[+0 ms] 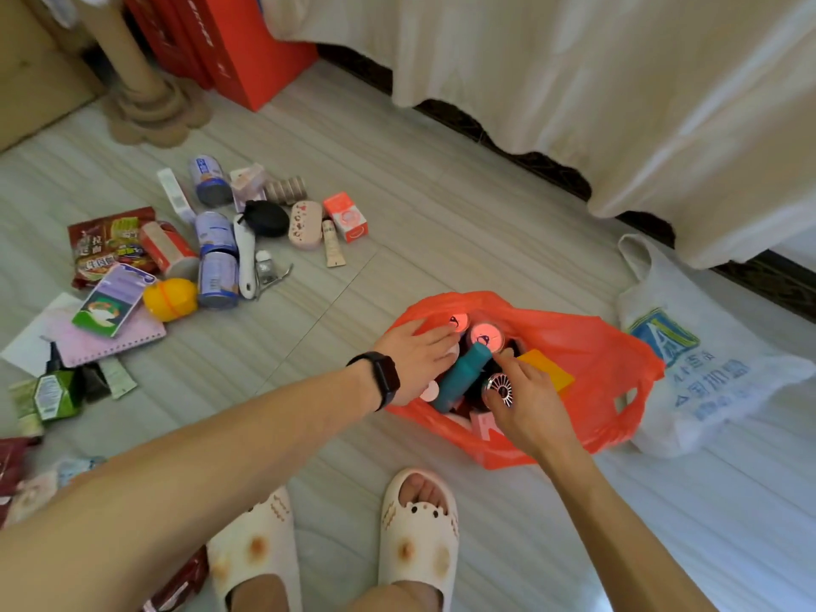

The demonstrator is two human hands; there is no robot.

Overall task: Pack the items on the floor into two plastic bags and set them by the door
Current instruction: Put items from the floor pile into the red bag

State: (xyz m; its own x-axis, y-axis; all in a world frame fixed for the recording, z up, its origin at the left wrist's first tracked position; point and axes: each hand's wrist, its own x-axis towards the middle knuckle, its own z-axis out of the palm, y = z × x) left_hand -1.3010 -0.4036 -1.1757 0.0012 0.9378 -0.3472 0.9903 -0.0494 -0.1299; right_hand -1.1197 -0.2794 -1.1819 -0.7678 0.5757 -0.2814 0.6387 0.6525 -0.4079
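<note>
white plastic bag (pixel 689 368) blue printed characters, noodle packet (pixel 106 242) Chinese characters, both unreadable

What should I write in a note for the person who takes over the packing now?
Left hand: in the mouth of the orange bag, resting on the things inside.
Right hand: also in the bag, beside a teal bottle; grasp unclear.
Done: orange bag partly filled.
Left: the pile on the floor, such as cans and a yellow container; the white bag lies flat; both bags go to the door.
</note>
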